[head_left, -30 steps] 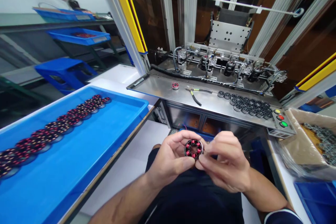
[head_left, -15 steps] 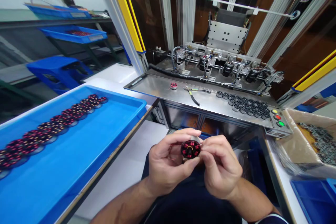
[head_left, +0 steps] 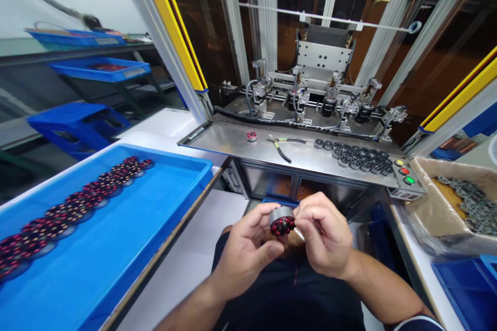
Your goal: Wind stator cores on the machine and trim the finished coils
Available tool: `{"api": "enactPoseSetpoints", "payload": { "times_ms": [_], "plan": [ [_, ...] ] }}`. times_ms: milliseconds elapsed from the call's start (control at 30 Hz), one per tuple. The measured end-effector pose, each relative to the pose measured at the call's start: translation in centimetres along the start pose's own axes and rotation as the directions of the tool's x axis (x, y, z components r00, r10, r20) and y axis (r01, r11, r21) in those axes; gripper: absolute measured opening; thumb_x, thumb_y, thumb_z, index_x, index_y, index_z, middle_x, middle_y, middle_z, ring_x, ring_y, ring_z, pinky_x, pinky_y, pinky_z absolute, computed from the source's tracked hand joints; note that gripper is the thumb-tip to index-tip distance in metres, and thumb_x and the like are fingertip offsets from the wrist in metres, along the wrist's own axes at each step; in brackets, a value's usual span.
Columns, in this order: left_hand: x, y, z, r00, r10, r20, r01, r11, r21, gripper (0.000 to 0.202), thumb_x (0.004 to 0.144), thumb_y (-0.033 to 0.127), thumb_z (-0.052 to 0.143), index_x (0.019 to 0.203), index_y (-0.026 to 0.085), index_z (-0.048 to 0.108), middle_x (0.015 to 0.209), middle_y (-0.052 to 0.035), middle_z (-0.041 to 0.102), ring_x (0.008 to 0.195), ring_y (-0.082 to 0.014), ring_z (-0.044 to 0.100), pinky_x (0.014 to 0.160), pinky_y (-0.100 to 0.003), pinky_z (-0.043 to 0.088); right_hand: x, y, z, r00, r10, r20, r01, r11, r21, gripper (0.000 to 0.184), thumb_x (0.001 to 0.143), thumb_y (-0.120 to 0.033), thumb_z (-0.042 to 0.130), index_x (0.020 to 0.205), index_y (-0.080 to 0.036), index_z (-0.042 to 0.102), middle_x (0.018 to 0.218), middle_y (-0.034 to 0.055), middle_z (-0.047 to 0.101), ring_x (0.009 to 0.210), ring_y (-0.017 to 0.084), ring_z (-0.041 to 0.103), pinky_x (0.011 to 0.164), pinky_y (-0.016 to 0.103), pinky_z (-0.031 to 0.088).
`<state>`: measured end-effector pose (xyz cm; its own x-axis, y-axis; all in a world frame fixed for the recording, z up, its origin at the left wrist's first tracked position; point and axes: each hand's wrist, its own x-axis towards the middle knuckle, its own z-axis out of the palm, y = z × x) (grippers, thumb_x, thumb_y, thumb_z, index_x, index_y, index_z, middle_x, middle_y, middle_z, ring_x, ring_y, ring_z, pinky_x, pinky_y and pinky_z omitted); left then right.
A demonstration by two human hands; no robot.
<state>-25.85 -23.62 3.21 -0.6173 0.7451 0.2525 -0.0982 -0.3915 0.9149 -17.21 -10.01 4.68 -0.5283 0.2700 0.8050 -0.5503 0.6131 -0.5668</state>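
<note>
My left hand [head_left: 244,253] grips a small round wound stator [head_left: 281,220] with red coils and a grey metal rim, held over my lap. My right hand [head_left: 324,235] is closed beside it, fingertips pinching at the stator's right edge. A thin red wire hangs down below the stator. A blue tray [head_left: 128,238] at my left holds several finished red-wound stators [head_left: 77,201] in a long row.
A steel machine shelf [head_left: 233,139] ahead carries one wound stator [head_left: 251,136], pliers [head_left: 281,146] and several bare dark stators [head_left: 355,155]. Coloured buttons [head_left: 403,170] sit at its right end. A cardboard box [head_left: 429,207] of bare stators stands at the right.
The stator has tilted so its grey rim faces up, and both hands have shifted slightly downward in view as my head rose.
</note>
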Motion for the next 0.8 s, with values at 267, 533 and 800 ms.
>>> {"api": "enactPoseSetpoints", "payload": {
  "times_ms": [267, 533, 800],
  "plan": [
    [-0.3, -0.6, -0.1, 0.994, -0.089, 0.064, 0.098, 0.983, -0.156, 0.036, 0.085, 0.038, 0.075, 0.115, 0.019, 0.071, 0.072, -0.0042, 0.073, 0.061, -0.0142, 0.069, 0.056, -0.019, 0.055, 0.7, -0.7, -1.0, 0.995, -0.032, 0.091, 0.042, 0.993, -0.11, 0.012, 0.095, -0.011, 0.056, 0.086, -0.017, 0.063, 0.075, 0.0042, 0.062, 0.068, 0.014, 0.06, 0.059, 0.026, 0.053],
    [0.3, 0.0, -0.6, 0.982, -0.028, 0.189, 0.091, 0.939, -0.331, 0.039, 0.084, 0.047, 0.074, 0.117, 0.027, 0.073, 0.104, -0.0095, 0.075, 0.082, -0.0186, 0.074, 0.069, -0.026, 0.06, 1.2, -1.1, -1.4, 0.998, -0.048, 0.032, 0.053, 0.984, -0.172, 0.013, 0.092, -0.008, 0.058, 0.085, -0.017, 0.064, 0.073, 0.0034, 0.063, 0.066, 0.014, 0.06, 0.058, 0.025, 0.052],
    [0.6, 1.0, -0.4, 0.994, 0.034, 0.1, 0.017, 0.883, -0.47, 0.031, 0.077, 0.041, 0.082, 0.101, 0.026, 0.07, 0.124, -0.006, 0.071, 0.12, -0.024, 0.067, 0.099, -0.033, 0.054, 2.3, -1.5, -1.8, 0.992, -0.009, 0.125, 0.013, 0.999, -0.035, 0.012, 0.094, -0.012, 0.059, 0.083, -0.016, 0.064, 0.074, 0.0042, 0.064, 0.067, 0.014, 0.062, 0.061, 0.025, 0.053]
  ]
}}
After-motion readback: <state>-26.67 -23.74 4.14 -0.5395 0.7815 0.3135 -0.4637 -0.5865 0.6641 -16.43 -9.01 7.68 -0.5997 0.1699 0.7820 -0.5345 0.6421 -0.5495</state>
